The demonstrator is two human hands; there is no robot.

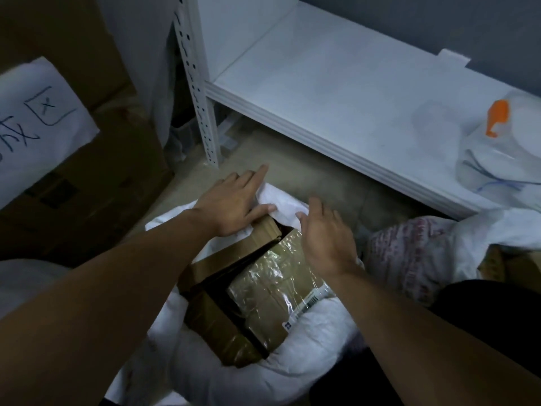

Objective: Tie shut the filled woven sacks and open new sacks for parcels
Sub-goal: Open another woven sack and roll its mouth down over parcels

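Observation:
A white woven sack (pixel 307 341) stands open on the floor below me, filled with brown taped parcels (pixel 272 288). My left hand (pixel 231 200) lies flat on the far left part of the sack's rim, fingers straight, thumb pressing the white fabric (pixel 281 203). My right hand (pixel 325 232) reaches over the parcels, its fingers stretched toward the same far edge of the rim, fingertips touching the fabric. The sack's mouth is open and the parcels inside show.
A white metal shelf (pixel 351 92) runs across the far right, low over the floor. A big cardboard box (pixel 87 171) with a handwritten paper sign stands left. A white bag with an orange mark (pixel 497 148) sits on the shelf's right end; a patterned sack (pixel 409 253) lies right.

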